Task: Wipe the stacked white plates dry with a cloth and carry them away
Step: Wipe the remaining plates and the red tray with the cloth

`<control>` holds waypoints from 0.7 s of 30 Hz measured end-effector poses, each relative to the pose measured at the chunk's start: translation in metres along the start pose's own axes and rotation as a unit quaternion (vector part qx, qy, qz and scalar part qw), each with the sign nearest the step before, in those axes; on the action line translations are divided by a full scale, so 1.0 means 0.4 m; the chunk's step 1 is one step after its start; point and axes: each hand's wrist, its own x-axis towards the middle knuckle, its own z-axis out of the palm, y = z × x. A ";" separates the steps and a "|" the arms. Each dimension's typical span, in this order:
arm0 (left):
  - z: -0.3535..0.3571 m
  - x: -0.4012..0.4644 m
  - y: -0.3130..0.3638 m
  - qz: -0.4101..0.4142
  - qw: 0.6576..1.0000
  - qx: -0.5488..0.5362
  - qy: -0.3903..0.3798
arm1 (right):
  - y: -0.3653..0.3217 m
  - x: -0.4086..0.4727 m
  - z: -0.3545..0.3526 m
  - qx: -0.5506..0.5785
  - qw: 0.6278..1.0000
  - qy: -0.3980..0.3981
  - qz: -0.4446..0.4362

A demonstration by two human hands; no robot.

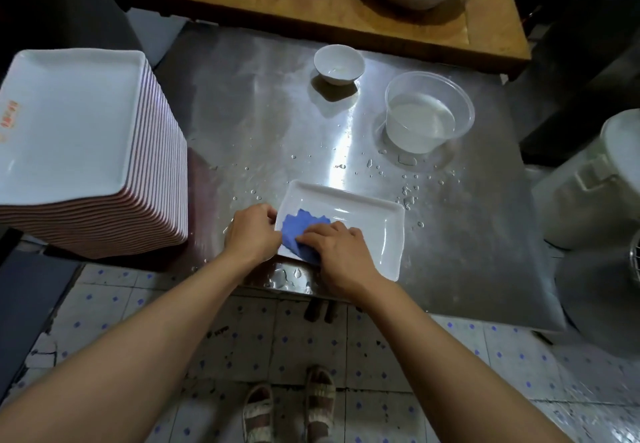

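Right hand (341, 252) pressing a blue cloth (301, 231) into a white rectangular plate (374, 231), fingers curled over it; left hand (252, 231) pinching the plate's left rim. Plate lying at the near edge of a wet steel table (259, 113); tall plate stack (86, 144) standing left.

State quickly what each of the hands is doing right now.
Left hand: grips the left edge of the plate.
Right hand: presses the blue cloth onto the plate.
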 end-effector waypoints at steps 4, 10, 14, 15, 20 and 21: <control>0.011 0.003 -0.001 0.018 1.000 0.015 -0.007 | 0.079 -0.062 -0.019 -0.093 0.991 0.029 0.093; 0.007 -0.005 0.009 0.000 0.997 0.076 -0.027 | 0.159 -0.028 -0.048 -0.132 0.975 0.081 0.160; 0.010 -0.014 0.024 -0.025 0.997 0.079 -0.008 | 0.159 -0.033 -0.039 -0.119 0.985 0.093 0.083; 0.012 -0.016 0.027 -0.027 0.996 0.080 -0.002 | 0.156 -0.046 -0.036 -0.107 0.990 0.060 0.070; 0.013 -0.022 0.046 -0.050 0.996 0.075 0.014 | 0.148 -0.112 -0.038 -0.071 0.996 -0.037 0.040; 0.014 -0.022 0.047 -0.051 0.996 0.072 0.017 | 0.148 -0.122 -0.043 -0.086 0.995 -0.039 0.038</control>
